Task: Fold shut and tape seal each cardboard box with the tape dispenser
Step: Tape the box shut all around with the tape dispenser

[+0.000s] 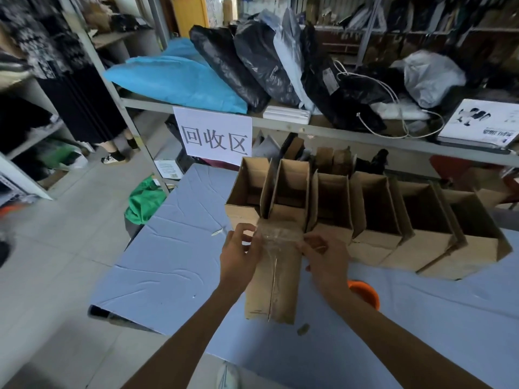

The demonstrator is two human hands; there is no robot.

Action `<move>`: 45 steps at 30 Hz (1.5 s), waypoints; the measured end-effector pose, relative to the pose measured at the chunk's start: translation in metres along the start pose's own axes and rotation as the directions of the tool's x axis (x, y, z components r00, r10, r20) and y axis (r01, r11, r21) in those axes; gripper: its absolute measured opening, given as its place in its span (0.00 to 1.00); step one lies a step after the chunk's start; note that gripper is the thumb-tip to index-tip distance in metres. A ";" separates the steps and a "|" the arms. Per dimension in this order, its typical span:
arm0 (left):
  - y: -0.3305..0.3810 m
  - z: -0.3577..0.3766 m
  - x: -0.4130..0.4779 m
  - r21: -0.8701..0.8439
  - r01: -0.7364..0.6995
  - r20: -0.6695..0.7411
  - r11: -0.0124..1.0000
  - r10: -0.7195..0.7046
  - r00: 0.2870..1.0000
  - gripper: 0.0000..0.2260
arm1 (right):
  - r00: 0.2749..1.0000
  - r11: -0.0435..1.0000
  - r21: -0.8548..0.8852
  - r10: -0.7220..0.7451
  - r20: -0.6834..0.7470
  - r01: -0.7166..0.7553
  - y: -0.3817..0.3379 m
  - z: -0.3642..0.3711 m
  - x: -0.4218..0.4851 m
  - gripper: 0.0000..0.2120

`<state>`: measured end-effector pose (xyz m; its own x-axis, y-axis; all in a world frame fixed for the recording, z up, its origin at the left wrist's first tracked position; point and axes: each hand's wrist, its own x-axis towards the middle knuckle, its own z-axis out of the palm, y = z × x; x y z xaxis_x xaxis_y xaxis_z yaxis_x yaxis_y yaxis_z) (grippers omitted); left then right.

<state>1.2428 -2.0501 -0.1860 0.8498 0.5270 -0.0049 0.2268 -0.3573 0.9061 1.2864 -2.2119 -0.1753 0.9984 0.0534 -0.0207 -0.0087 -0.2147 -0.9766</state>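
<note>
Head view: left hand (238,249) and right hand (324,258) apparently pinch clear tape (278,236) across the folded box (276,290).

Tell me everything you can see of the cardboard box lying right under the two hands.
The closed box is brown cardboard, long and narrow, lying on the blue-covered table, its far end close to the row of open boxes. Its flaps are folded shut, meeting in a seam down the top. Crinkled clear tape runs along that seam and over the far end, where the left hand and right hand pinch it.
</note>
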 end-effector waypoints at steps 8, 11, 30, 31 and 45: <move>-0.009 -0.018 0.005 0.240 -0.186 0.104 0.953 0.165 0.981 0.08 | 0.968 0.941 -0.278 -0.139 0.207 0.195 0.000 0.001 0.006 0.05; -0.009 -0.025 0.012 0.283 -0.255 0.204 0.925 0.201 0.958 0.07 | 0.954 0.924 -0.306 -0.154 0.255 0.231 0.000 -0.001 0.009 0.05; -0.001 -0.010 0.019 0.006 -0.090 0.091 0.996 0.089 0.992 0.11 | 0.989 0.996 -0.053 0.076 0.126 -0.070 0.001 0.001 0.018 0.06; 0.000 -0.009 0.019 0.002 -0.080 0.092 0.997 0.079 0.993 0.11 | 0.988 0.995 -0.057 0.093 0.127 -0.087 0.002 0.002 0.019 0.06; 0.011 -0.004 0.020 -0.104 0.161 0.088 0.982 -0.152 0.984 0.16 | 0.918 0.914 0.116 0.376 0.124 -0.390 -0.004 0.018 0.033 0.17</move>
<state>1.2608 -2.0403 -0.1748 0.8441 0.5052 -0.1797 0.3097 -0.1858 0.9325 1.3185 -2.1920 -0.1760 0.9064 0.0891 -0.4129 -0.4038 -0.1041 -0.9089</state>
